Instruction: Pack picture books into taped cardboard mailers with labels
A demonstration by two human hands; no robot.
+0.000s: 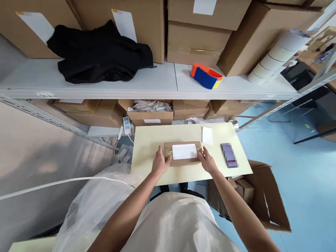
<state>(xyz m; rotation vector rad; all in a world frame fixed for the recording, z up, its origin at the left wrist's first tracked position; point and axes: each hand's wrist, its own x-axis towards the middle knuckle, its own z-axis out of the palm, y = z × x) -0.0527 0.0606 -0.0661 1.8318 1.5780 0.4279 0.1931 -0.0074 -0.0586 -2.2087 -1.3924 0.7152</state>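
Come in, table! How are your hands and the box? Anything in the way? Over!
Left hand at left end of box; right hand at right end. Box on table, white label up. Nothing blocking; white card apart.

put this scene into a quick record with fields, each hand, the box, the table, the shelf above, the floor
left hand: at the box's left end, thumb against it
right hand: at the box's right end, thumb against it
cardboard box: on the table, white label on top, tape near both ends
table: pale yellow; white paper and pixelated purple item right of the box
shelf: black garment, multicoloured band, white rolls, larger cartons
floor: blue; open carton at right, smaller boxes inside
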